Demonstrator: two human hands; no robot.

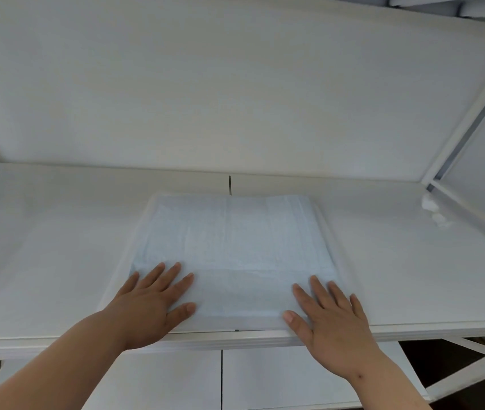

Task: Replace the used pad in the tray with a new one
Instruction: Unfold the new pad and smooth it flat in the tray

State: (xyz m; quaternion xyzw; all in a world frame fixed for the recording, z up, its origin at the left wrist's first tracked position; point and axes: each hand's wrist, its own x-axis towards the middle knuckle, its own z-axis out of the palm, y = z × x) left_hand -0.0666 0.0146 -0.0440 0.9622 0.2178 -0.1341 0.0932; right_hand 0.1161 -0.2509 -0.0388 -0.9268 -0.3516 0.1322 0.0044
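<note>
Pad (232, 247): pale blue, spread flat in the white tray (336, 255), centre of table (412, 261). Left hand (149, 303) at 7 o'clock, right hand (333, 318) at 5 o'clock: fingers straight, pressing its near edge, gripping nothing. Judged: laying nearly finished; smoothing remains.

Two hands are in view, a left hand (152, 303) and a right hand (328, 316). One pale blue pad (232, 250) lies at the counter's (412, 261) front edge; it may be several stacked, since layered edges show on its right side. Two small white wads (435, 210) sit near the counter's far right corner.
</note>
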